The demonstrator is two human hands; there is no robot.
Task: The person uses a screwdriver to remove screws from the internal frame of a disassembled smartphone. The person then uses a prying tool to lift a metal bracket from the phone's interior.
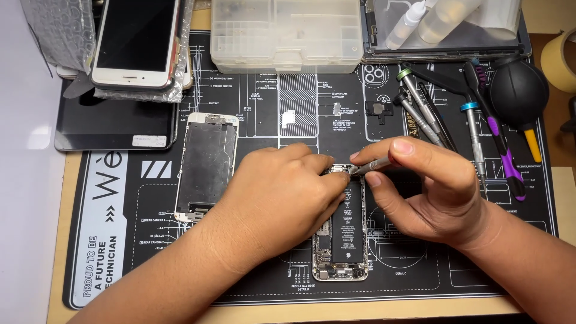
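An opened phone body [342, 240] with a black battery lies in the middle of the black work mat [252, 120]. My left hand [279, 192] rests on its upper left part, fingers pressed near the top edge. My right hand [429, 186] pinches a thin grey screwdriver [372, 165] between thumb and forefinger, its tip touching the phone's top end beside my left fingertips. The phone's upper left is hidden under my left hand.
A detached screen panel [207, 165] lies face down to the left. At the back left are a white phone [135, 39] in plastic wrap and a dark tablet [114, 123]. A clear parts box [285, 33], several screwdrivers [426, 108] and a black air blower [519, 90] sit behind.
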